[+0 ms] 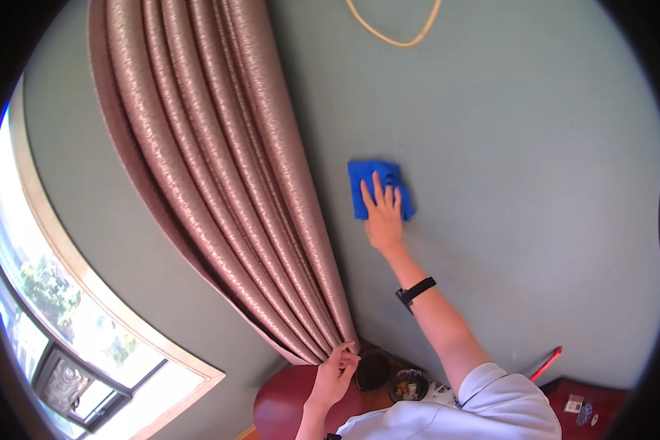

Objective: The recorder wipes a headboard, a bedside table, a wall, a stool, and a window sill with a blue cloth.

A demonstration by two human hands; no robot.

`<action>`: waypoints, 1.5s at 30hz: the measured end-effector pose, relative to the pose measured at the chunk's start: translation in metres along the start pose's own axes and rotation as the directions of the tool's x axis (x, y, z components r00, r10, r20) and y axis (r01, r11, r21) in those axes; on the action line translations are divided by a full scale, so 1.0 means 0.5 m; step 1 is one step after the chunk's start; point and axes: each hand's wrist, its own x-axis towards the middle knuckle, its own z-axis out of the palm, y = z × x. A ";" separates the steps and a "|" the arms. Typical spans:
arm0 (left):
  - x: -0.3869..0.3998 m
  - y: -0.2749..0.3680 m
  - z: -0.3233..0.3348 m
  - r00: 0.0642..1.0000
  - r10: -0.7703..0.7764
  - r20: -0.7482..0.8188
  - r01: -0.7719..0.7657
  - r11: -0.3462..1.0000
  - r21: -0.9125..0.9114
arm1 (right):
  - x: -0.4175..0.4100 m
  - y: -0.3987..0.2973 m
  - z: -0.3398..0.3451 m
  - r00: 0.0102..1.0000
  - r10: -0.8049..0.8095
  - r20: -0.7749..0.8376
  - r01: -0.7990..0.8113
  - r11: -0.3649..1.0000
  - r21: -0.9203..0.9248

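My right hand lies with spread fingers on a folded blue cloth, pressing it against the grey-green wall. A black band circles that forearm. Lower down, my left hand has loosely bent fingers and nothing visible in them. It is at the lower end of a pleated, shiny pink curtain; whether the fingertips touch the fabric is unclear. Beneath this hand is the rounded dark red top of what looks like a chair.
Beside the chair stand a dark round container and a black bowl with contents. A red stick-like object leans near a dark red surface with small items. A wood-framed window is at left; a tan loop hangs above.
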 end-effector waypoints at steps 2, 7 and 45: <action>-0.013 0.032 -0.010 0.999 0.009 -0.051 -0.008 1.000 0.003 | -0.033 -0.034 0.047 0.996 -0.052 0.066 0.048 0.997 0.068; -0.022 0.063 -0.013 0.998 0.023 -0.055 -0.021 0.999 0.036 | -0.185 0.015 0.074 0.979 -0.071 0.190 0.069 0.997 0.016; 0.032 -0.065 -0.071 0.999 -0.016 0.045 0.015 1.000 0.005 | -0.244 -0.016 0.014 0.950 0.192 0.246 -0.178 0.981 -0.078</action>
